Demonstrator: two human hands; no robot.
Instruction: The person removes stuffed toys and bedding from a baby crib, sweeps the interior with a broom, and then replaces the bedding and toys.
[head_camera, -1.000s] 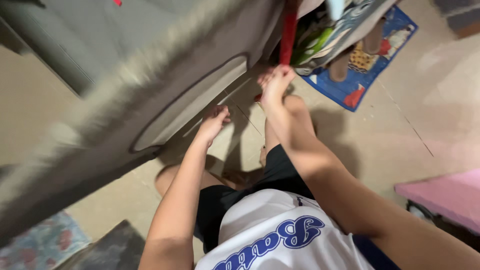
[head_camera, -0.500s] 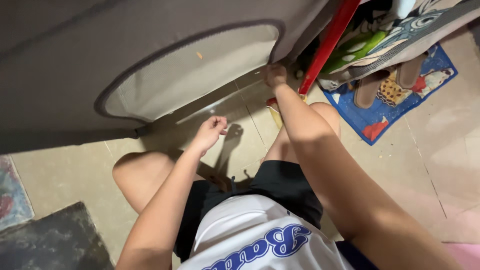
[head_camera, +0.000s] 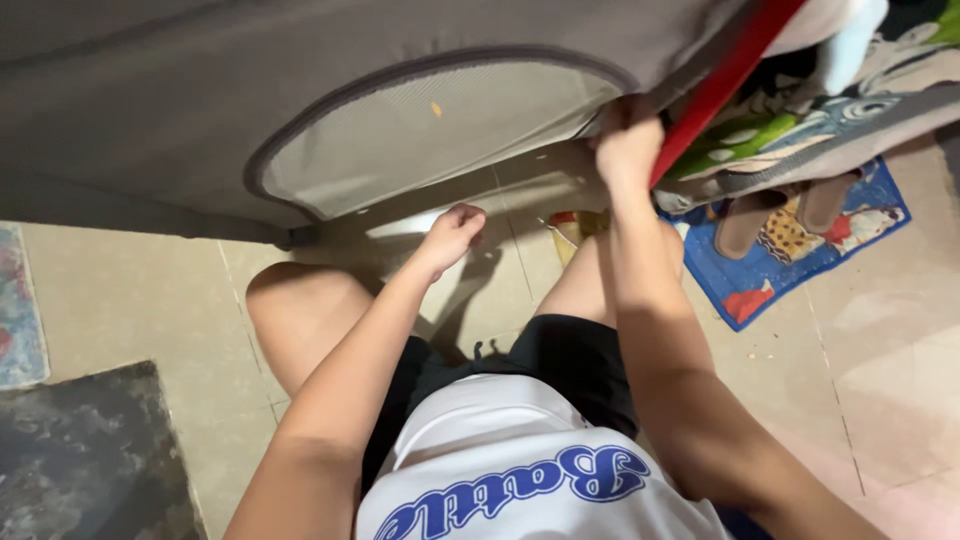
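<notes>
A large grey fabric panel (head_camera: 200, 110) with an oval mesh window (head_camera: 420, 140) stretches across the top of the view, tilted over my knees. My right hand (head_camera: 628, 140) is raised and closed on the panel's lower right corner, beside a red bar (head_camera: 720, 85). My left hand (head_camera: 452, 235) hangs below the mesh window with its fingers curled in; it holds nothing that I can see. My bare knees and black shorts are underneath, over a tiled floor (head_camera: 130, 290).
A blue patterned mat (head_camera: 800, 270) with a pair of brown slippers (head_camera: 780, 215) lies at the right. Colourful printed cloth (head_camera: 830, 120) hangs above it. A dark mat (head_camera: 80, 450) sits at the lower left, a pale rug edge (head_camera: 15, 310) at far left.
The grey panel has swung up and levelled out, showing more of the mesh window. My right hand stays on its corner near the red bar; my left hand stays low beneath it.
</notes>
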